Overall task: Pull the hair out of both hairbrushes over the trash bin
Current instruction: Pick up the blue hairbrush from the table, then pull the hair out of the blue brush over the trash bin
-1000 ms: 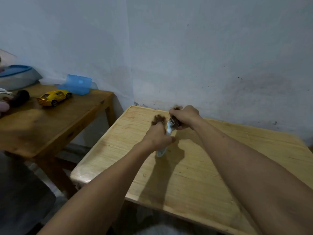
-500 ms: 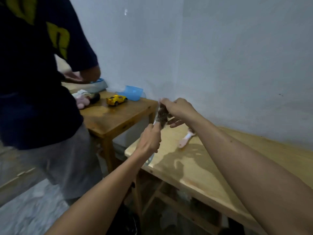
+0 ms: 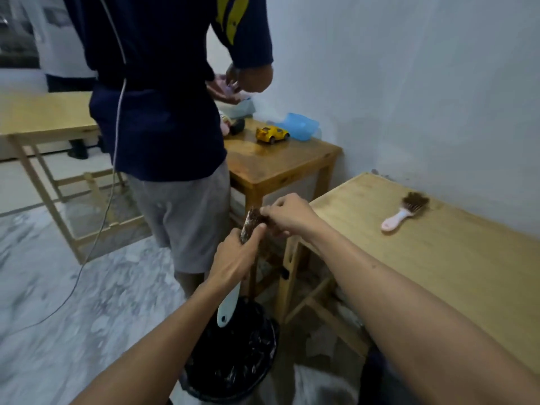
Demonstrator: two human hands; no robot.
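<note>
The white hairbrush (image 3: pixel 233 290) stood nearly upright in mid-air, its pale handle with a hanging hole pointing down and its head matted with brown hair (image 3: pixel 252 222) at the top. The left hand (image 3: pixel 233 260) was wrapped around the upper handle just under the head, fingers closed on it, while the right hand (image 3: pixel 287 216) came in from the right with thumb and fingertips pinched on the hair clump at the brush head. Directly beneath the handle's end sat the trash bin (image 3: pixel 233 355), round and lined with a crinkled black bag; what lay inside it could not be made out in the dark folds. To the right, the pink hairbrush (image 3: pixel 404 213) lay flat on the light wooden table (image 3: pixel 438 258), near the wall, its bristles also packed with brown hair and its handle pointing toward the table's near side. The bin stood just off that table's left corner, beside its legs. Behind the brush, a person in a dark shirt (image 3: pixel 157 83) and grey shorts stood close, at a darker small table (image 3: pixel 277 162) that carried a yellow toy car (image 3: pixel 271 134) and a blue plastic container (image 3: pixel 301 125). Open marble floor (image 3: pixel 73 302) spread to the left, crossed by a thin white cable (image 3: pixel 96 244).
</note>
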